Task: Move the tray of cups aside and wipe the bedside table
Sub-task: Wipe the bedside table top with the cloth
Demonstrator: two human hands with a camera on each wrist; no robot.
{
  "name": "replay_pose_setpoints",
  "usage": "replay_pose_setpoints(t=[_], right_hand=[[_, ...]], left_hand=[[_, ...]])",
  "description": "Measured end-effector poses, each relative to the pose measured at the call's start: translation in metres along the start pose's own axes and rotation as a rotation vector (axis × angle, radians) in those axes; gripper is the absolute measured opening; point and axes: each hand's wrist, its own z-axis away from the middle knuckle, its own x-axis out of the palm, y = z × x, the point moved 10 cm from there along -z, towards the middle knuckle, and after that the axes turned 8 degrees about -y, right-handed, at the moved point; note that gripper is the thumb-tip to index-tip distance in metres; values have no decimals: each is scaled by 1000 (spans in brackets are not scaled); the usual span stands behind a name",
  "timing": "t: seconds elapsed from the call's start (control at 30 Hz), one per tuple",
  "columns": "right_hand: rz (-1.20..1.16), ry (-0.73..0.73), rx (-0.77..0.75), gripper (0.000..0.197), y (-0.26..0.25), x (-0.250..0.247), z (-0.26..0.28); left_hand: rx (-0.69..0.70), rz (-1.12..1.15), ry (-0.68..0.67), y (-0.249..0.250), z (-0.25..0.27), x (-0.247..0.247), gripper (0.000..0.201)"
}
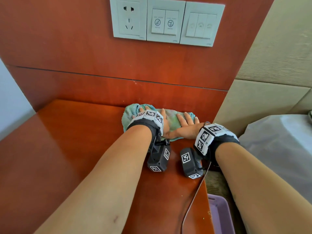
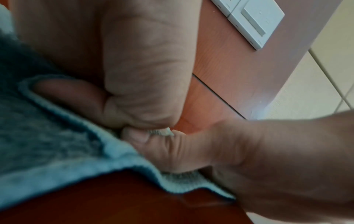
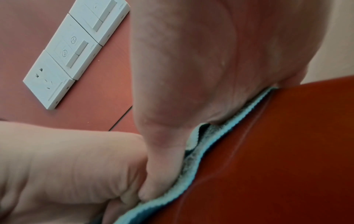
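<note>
Fingers: my fingers (image 1: 183, 119) lie flat and spread out on the cloth (image 1: 170, 119).
Left hand (image 1: 152, 121): it presses down on the cloth's left part.
Right hand (image 1: 186, 128): it presses down right beside it, thumbs touching.
Cloth: blue-green, bunched at the back of my bedside table (image 1: 67, 149), near the wooden wall panel (image 1: 67, 48).
Tray of cups: I cannot see it.
Wall: a socket (image 1: 128, 19) and switches (image 1: 200, 25).

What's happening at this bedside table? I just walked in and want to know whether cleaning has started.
Yes, wiping is under way. A person presses both hands flat on a teal cloth at the back of the bedside table, the left hand on its left part and the right hand on its right. No tray of cups is on the tabletop.
</note>
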Motion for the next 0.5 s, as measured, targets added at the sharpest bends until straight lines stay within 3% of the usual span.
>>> replay_pose_setpoints(t=[0.1, 0.17, 0.3, 0.5], right_hand=[[-55, 28, 9, 127, 4, 5, 11], [-41, 43, 25, 121, 7, 9, 19], [-44, 66, 31, 118, 13, 24, 38], [-98, 76, 10, 115, 22, 51, 71]], left_hand=[[-77, 55, 49, -4, 5, 8, 69], [-39, -25, 40, 3, 16, 11, 62], [59, -160, 1, 7, 36, 18, 70], [65, -153, -40, 3, 78, 36, 74]])
